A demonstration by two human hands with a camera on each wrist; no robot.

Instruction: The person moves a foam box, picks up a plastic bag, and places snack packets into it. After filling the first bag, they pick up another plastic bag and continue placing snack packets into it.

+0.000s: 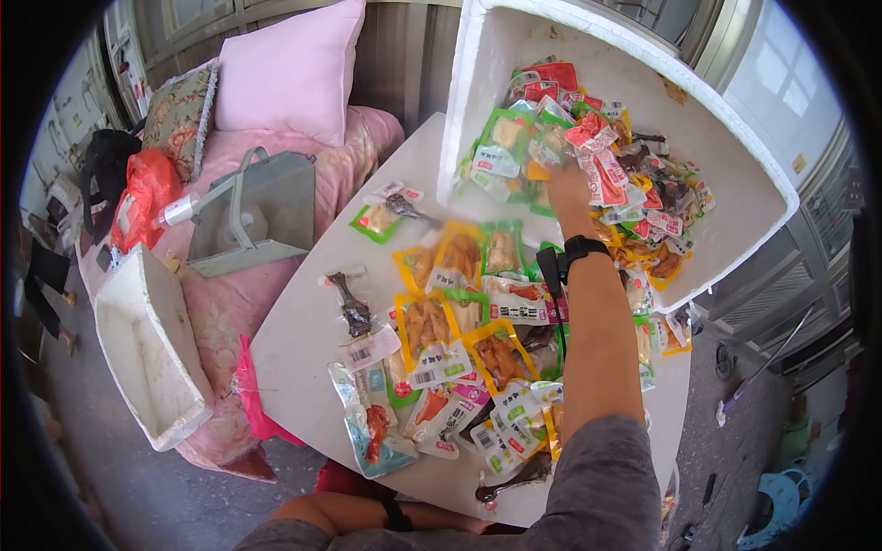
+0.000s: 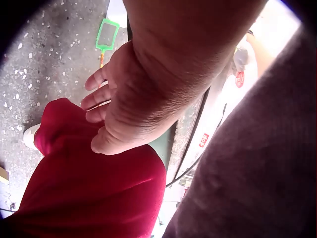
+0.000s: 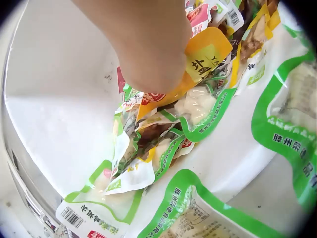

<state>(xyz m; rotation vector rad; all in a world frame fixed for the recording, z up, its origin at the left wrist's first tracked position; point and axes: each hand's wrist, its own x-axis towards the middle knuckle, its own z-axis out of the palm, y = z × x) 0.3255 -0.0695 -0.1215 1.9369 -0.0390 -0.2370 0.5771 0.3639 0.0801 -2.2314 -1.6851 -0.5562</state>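
Note:
My right hand (image 1: 568, 191) reaches into a white foam box (image 1: 735, 115), at the near side of a heap of sealed food packets (image 1: 634, 174). In the right wrist view, the hand (image 3: 153, 59) overlaps a yellow-orange packet (image 3: 209, 55); its fingertips are hidden, and I cannot tell whether they grip it. Beside that packet lies a green-edged packet with pale contents (image 3: 198, 106). Down by my body, my left hand (image 2: 133, 106) hangs with loosely bent fingers and holds nothing. It is over a red-clothed leg (image 2: 99, 178).
The white table (image 1: 303, 303) carries many loose packets, including yellow-edged ones (image 1: 427, 335) and a dark drumstick pack (image 1: 352, 303). At left, a pink-covered seat holds a grey bag (image 1: 289, 207) and a smaller foam box (image 1: 152, 349). The big box's wall (image 1: 452, 138) rises beside my right arm.

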